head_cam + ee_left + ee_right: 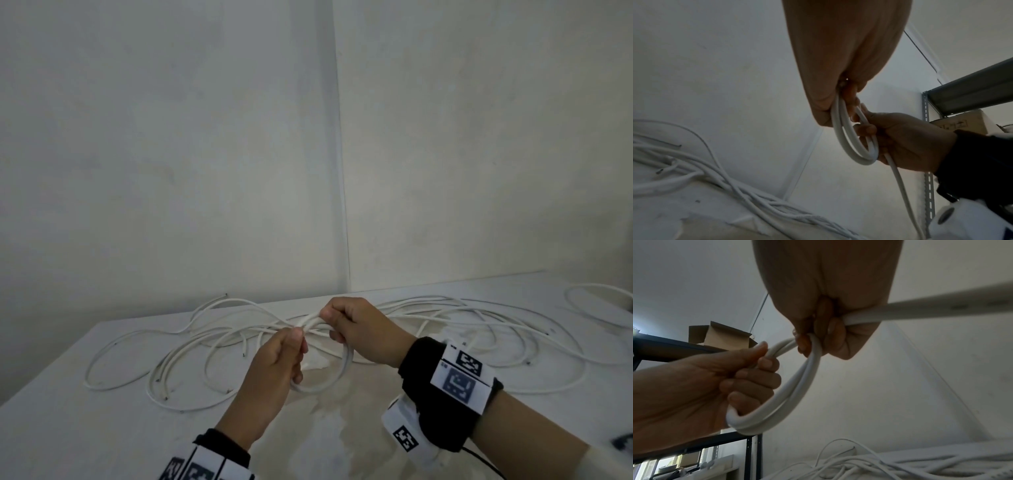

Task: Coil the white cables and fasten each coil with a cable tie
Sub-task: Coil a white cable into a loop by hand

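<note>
A small coil of white cable (337,371) (846,146) (789,395) hangs between both hands above the white table (51,421). My left hand (277,363) (719,382) grips the coil's near-left side with curled fingers and the thumb on top. My right hand (346,323) (900,139) holds the coil's far top, fingers curled round the strands. A loose length of the same cable (941,308) runs off past my right hand. No cable tie shows in any view.
Several loose white cables (445,315) (694,172) (900,464) sprawl tangled across the table's far half, against the white wall (171,137). One more loop (596,298) lies at the far right. A metal shelf with a cardboard box (723,335) stands nearby.
</note>
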